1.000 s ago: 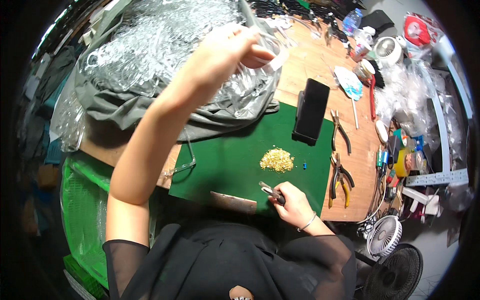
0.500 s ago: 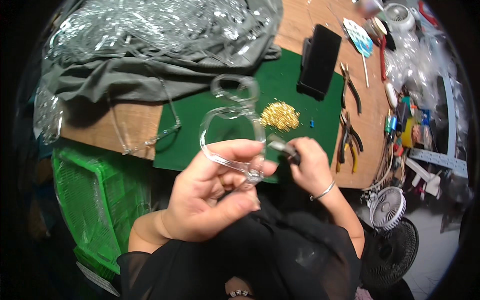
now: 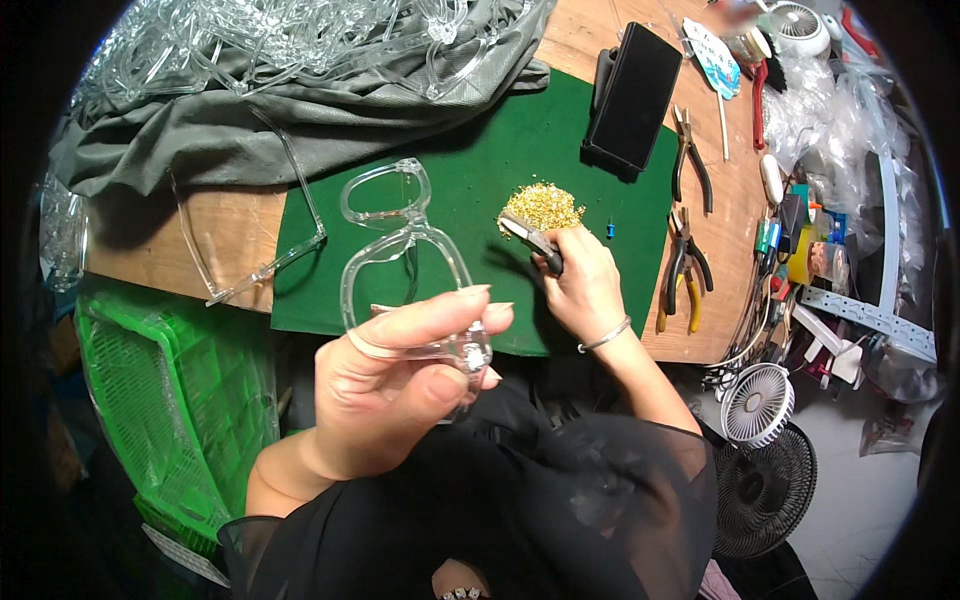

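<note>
My top [image 3: 480, 510]: black, loose. Sleeves [image 3: 665, 445] sheer, also black, stopping short of the wrists. Right hand [image 3: 585, 282]: thin silver bangle [image 3: 606, 336] round the wrist. Pale stones [image 3: 462, 594] in a row, my front.

I had two hands in: left hand [image 3: 385, 380], right hand [image 3: 585, 285]! Two clear frames counted, the near frame [image 3: 413, 222] centre-left, the far frame [image 3: 267, 270] left; one hand tool [image 3: 537, 241], centre; two pliers [image 3: 684, 143] [image 3: 682, 238], right; three fans [image 3: 757, 405] [image 3: 766, 488] [image 3: 797, 26], two lower right, one upper right; one black phone [image 3: 636, 98], upper right.
</note>
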The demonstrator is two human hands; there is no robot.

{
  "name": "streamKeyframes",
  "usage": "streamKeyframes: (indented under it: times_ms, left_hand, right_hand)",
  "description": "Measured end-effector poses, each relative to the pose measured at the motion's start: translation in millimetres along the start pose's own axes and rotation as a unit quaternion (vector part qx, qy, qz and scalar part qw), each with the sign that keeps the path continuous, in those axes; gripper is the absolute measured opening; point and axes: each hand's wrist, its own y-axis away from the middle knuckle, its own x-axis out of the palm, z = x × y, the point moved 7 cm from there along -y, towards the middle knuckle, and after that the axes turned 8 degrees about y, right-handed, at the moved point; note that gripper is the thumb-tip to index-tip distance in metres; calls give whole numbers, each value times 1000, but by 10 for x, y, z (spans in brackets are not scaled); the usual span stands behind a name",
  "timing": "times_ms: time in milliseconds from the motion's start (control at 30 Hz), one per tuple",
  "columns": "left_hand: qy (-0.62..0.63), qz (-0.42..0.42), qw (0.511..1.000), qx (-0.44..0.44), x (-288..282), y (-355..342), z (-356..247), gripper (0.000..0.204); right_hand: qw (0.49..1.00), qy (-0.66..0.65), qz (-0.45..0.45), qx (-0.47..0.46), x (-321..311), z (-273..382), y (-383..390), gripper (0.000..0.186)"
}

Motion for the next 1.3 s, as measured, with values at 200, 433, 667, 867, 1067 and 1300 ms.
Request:
streamKeyframes:
  times_ms: [200,433,667,867,1067,1300]
  left_hand:
    - [-45,52,996,50,70,-28,-52,43]
    - [-140,63,987,-41,106,-43,212,74]
    - [30,19,977,-210,141,21,275,72]
    - [71,26,970,-232,139,75,299,70]
    - [90,46,964,-247,175,85,287,72]
    - [44,68,964,-254,206,99,284,72]
  right_hand:
    - [998,34,12,49,29,-12,-80,16]
    - [979,-186,32,72,-282,0,-35,6]
    - [917,-334,-108,-189,-1039,885,30,16]
    - [886,-361,-123,-265,-959,894,56,18]
    - [869,-405,-123,-257,-947,887,78,15]
    - [857,-439,-120,-242,-920,845,121,15]
